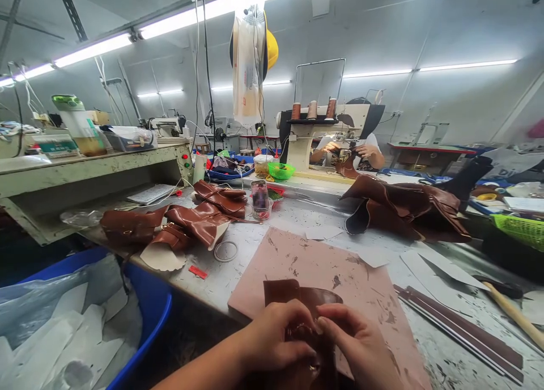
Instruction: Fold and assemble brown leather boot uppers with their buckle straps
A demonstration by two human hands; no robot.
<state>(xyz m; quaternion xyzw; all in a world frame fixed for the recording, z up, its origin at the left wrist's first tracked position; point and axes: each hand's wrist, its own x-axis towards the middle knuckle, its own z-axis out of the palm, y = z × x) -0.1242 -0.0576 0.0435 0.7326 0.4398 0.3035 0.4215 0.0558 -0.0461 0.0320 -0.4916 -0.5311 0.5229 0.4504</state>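
Note:
Both my hands work at a brown leather piece [283, 291] with a shiny metal buckle or stud low on it. My left hand [278, 333] grips the piece from the left, its fingers curled over the leather. On the other side, my right hand [355, 336] pinches at it with thumb and forefinger, close to the left fingertips. Whatever small part lies between those fingertips is too small to make out. Beneath them is a worn pinkish-brown board [314, 259] on the bench.
Brown leather pieces [199, 217] are heaped at left, and more leather [408, 206] at right. A blue bin [159, 299] of white scraps stands lower left. A phone [259, 194] leans behind the board. Brown strips [463, 327] and a wooden handle [514, 313] lie right. A co-worker's hands [368, 149] are at a sewing machine [297, 143].

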